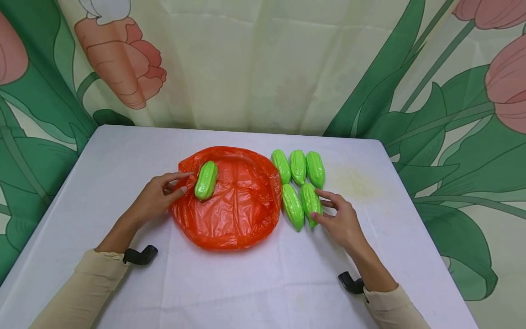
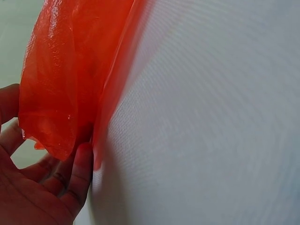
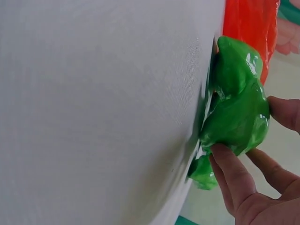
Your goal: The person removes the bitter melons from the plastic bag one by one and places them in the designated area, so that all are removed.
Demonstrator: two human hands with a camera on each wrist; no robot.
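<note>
A wide-mouthed red plastic bag (image 1: 242, 214) lies spread on the table, with one green bitter melon (image 1: 206, 180) in its left part. My left hand (image 1: 154, 198) is at the bag's left rim. In the left wrist view its loosely spread fingers (image 2: 80, 171) touch the red film on both sides. Right of the bag, several glossy bitter melons (image 1: 293, 208) lie in two rows. My right hand (image 1: 341, 219) holds the front-right bitter melon (image 1: 309, 201), with thumb and fingers on different sides of it. The right wrist view shows that melon (image 3: 239, 117) close to the cloth.
A white cloth (image 1: 246, 290) covers the table. Behind it hangs a curtain (image 1: 246, 68) printed with leaves and flowers. Three bitter melons (image 1: 297, 167) form the back row beside the bag's right rim. Each wrist wears a black strap mount (image 1: 141, 255).
</note>
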